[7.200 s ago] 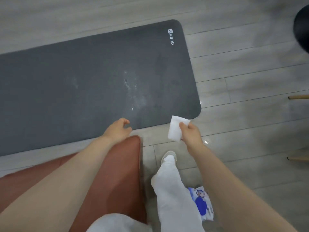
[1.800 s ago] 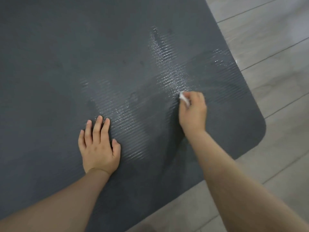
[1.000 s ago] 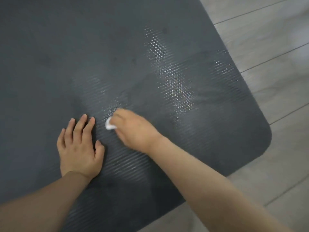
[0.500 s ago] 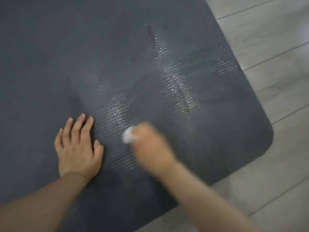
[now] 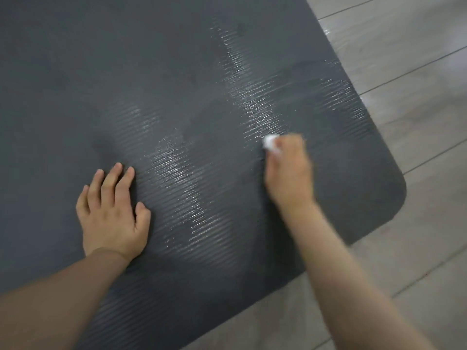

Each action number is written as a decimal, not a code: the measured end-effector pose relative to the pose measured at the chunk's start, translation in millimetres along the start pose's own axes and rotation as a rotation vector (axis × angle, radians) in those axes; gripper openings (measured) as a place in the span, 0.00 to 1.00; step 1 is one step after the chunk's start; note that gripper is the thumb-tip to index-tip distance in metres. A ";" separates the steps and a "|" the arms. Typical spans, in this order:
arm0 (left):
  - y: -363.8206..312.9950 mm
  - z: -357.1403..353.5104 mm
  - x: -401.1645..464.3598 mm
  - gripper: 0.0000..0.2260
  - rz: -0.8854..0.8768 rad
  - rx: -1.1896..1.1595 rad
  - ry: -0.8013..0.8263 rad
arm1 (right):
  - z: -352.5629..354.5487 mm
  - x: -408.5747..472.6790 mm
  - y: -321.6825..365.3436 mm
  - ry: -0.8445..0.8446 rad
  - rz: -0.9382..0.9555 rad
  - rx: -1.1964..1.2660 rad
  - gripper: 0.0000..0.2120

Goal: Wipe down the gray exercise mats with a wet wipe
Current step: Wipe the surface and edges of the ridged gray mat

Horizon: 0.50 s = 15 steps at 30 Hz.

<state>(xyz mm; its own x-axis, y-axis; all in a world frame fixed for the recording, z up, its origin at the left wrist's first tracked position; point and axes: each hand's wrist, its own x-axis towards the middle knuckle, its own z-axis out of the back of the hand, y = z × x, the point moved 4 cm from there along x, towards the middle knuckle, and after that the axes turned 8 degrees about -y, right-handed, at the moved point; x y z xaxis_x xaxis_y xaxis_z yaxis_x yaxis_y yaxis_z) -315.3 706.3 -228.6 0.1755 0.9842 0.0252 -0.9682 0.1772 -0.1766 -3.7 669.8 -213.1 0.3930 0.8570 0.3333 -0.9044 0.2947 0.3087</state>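
The right hand (image 5: 288,170) grips a balled wet wipe (image 5: 270,142) at centre-right; the left hand (image 5: 113,213) presses flat on the gray mat (image 5: 75,72). So small a wad may leave dry strips between the wet streaks.

- Soft, even light; wet streaks glare on the ribbed mat (image 5: 177,72).
- Right hand (image 5: 289,173) motion-blurred; left hand (image 5: 112,213) sharp.
- Floor (image 5: 417,97) sheen at the upper right corner.
- Faint shadow beside each forearm.

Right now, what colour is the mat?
Dark gray mat, finely ribbed with shiny wet streaks, in the head view.
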 end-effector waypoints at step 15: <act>-0.4 -1.1 -0.7 0.30 0.010 -0.020 -0.005 | 66.9 10.5 -157.9 -0.199 -0.714 -0.133 0.15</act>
<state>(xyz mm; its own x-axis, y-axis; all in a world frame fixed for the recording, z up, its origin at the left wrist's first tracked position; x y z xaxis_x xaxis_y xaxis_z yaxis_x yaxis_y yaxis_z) -314.8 705.6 -229.7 0.1647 0.9859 0.0286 -0.9662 0.1671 -0.1962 154.4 604.0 -198.8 0.9027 0.3494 0.2510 -0.4257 0.8097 0.4039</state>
